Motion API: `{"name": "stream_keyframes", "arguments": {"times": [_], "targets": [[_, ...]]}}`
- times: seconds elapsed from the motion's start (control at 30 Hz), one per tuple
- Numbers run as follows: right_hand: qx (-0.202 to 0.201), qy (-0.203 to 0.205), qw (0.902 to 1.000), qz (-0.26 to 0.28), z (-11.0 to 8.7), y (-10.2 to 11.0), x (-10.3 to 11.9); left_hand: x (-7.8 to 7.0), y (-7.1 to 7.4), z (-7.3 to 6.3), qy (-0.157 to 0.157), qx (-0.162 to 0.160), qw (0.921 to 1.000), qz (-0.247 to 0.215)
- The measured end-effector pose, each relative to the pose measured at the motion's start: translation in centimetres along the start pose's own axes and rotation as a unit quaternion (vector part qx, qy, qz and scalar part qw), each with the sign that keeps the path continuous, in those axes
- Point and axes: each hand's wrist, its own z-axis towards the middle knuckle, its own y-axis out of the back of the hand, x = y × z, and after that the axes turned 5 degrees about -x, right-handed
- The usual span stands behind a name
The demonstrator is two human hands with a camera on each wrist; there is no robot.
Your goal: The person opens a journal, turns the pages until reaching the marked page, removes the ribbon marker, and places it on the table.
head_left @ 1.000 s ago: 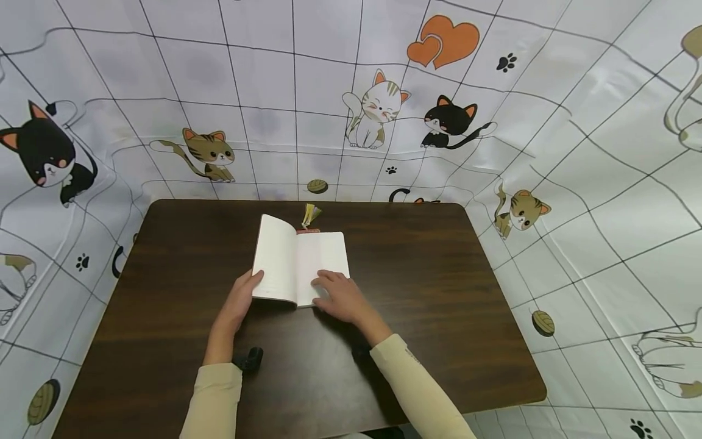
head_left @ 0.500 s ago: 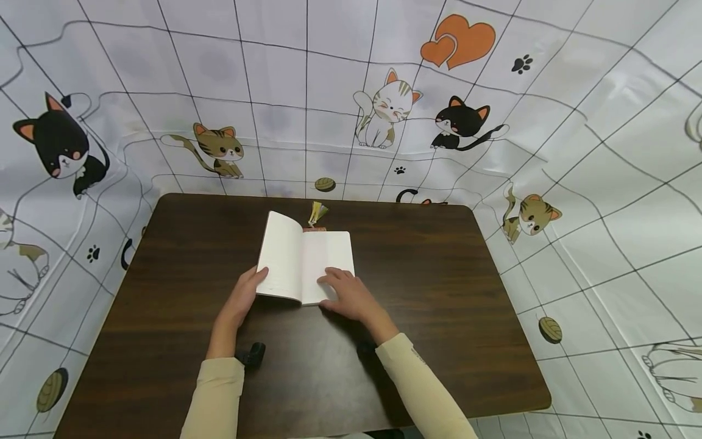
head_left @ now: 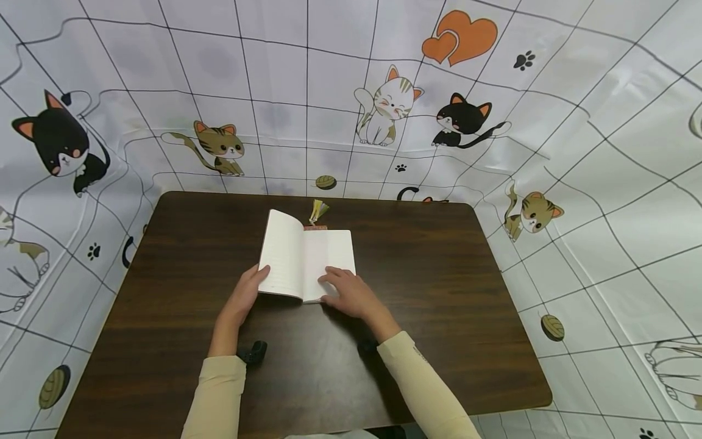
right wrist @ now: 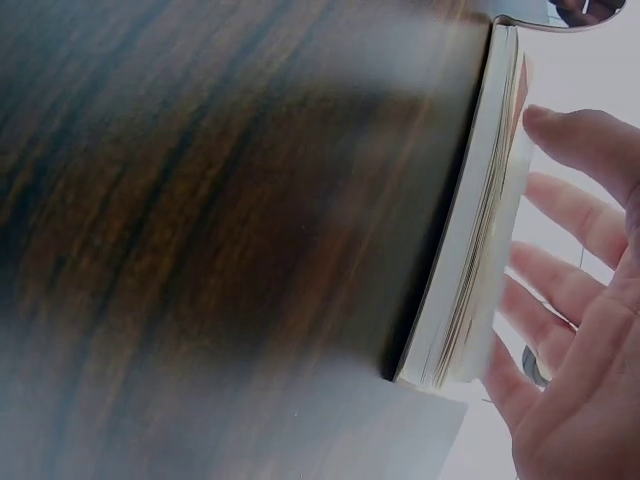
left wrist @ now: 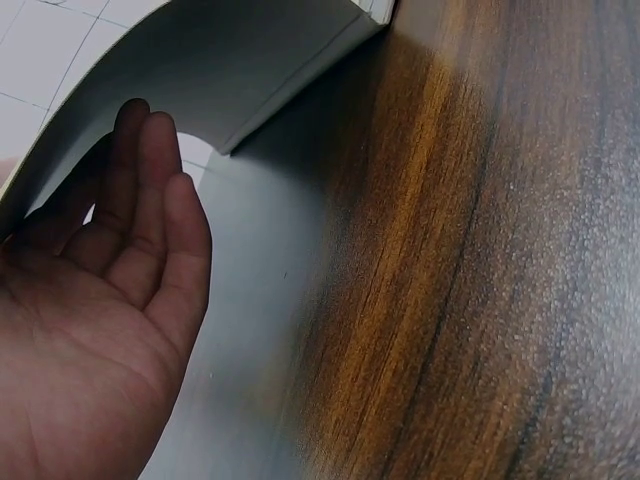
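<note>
A book [head_left: 282,256] with pale pages lies open near the middle of the table, its left side raised off the tabletop. My left hand [head_left: 241,299] holds that raised side, thumb on the page and fingers behind the cover. In the left wrist view these fingers [left wrist: 160,150] reach up under the dark curved cover [left wrist: 240,70]. On the right page rests my right hand [head_left: 351,296], fingers spread and slightly bent. The right wrist view shows the thick page edges [right wrist: 470,230] beside this hand. A reddish bookmark [head_left: 315,228] with a yellow tassel [head_left: 318,211] sticks out at the top.
The dark brown wooden table [head_left: 439,292] has rounded corners. White sheeting [head_left: 274,73] with a grid and printed cats surrounds it at the back and sides. A black strap device [head_left: 253,353] sits on my left wrist.
The whole scene first shifts slightly right in the head view, then hardly moves. Both hands keep their places on the book.
</note>
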Motion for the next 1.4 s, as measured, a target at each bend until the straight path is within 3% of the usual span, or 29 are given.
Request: {"name": "stream_keyframes", "arguments": {"times": [0.4,0.57,0.9,1.13,1.4], "targets": [[-0.038,0.036,0.9978,-0.042,-0.6,-1.0,-0.3,0.1,-0.2,0.0,-0.002,-0.009,0.9999,-0.004],[-0.056,0.013,0.9962,-0.065,-0.9,-0.7,-0.4,0.0,-0.2,-0.1,0.01,-0.005,0.9999,0.0],[-0.143,-0.011,0.9847,-0.098,-0.5,1.2,-0.2,-0.2,-0.1,0.1,0.018,-0.013,0.9998,0.0],[-0.216,-0.009,0.976,-0.028,0.4,1.6,0.7,-0.3,-0.2,0.0,0.025,-0.017,0.9995,-0.002],[-0.244,-0.01,0.9666,0.077,1.4,1.0,2.3,-0.2,-0.3,0.0,0.03,-0.022,0.9993,0.0]]}}
